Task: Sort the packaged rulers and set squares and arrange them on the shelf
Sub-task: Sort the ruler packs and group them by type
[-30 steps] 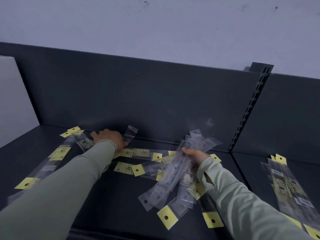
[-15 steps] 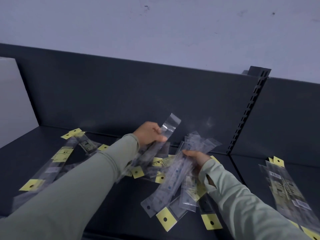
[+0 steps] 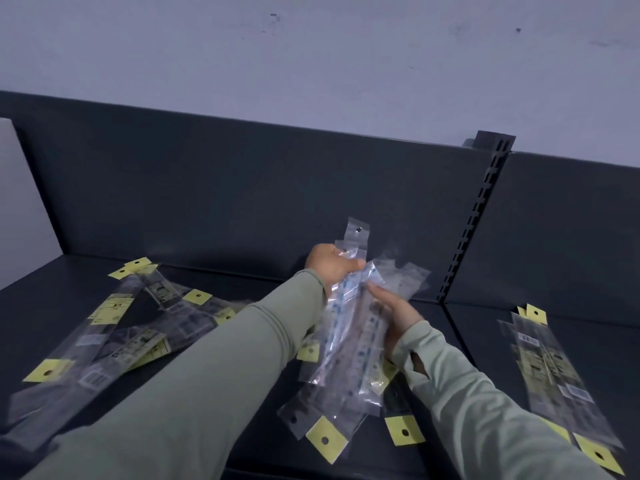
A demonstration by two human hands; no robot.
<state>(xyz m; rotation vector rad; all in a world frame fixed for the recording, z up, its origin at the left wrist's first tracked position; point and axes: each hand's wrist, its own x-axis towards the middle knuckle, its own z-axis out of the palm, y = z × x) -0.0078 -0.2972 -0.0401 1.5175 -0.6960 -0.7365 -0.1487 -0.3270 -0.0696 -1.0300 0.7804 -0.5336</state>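
A clear packet [image 3: 357, 236] has been carried by the left hand [image 3: 330, 268] from the loose pile [image 3: 131, 323] at the left across to the bundle [image 3: 349, 344] — it is now pinched against the bundle's top end, fingers curled round it. One more ruler is thus judged gathered; the pile is left scattered, yellow tabs pointing every way. The bundle — clear sleeves with blue print — is gripped from beneath by the right hand [image 3: 398, 317], above the shelf [image 3: 478, 344]. At far right a neater stack [image 3: 547, 368] is laid.

Glossy clear plastic ruler packets [image 3: 349, 341] with matt yellow paper tabs [image 3: 325, 439] on matt dark metal shelf [image 3: 263, 424].
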